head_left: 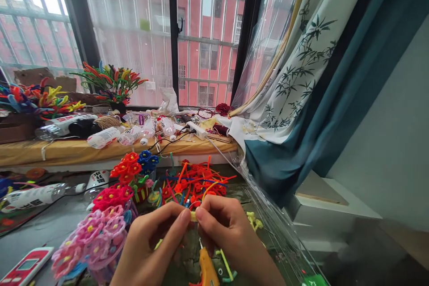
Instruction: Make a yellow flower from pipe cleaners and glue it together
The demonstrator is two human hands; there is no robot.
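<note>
A short yellow pipe-cleaner piece [193, 216] is pinched between the fingertips of the left hand [152, 234] and the right hand [226, 228], above the near part of the worktop [187, 254]; the fingers hide most of it, so its shape is hard to tell, but it seems unfinished. Just below is a yellow glue gun [208, 268]. Loose yellow pieces [257, 222] lie toward the right edge, and a red heap of pipe-cleaner pieces [189, 182], apparently unassembled, near the far edge. Leftward, flowers in 4 colours look made up: pink [103, 234], magenta [112, 195], red [126, 167] and blue [147, 161].
</note>
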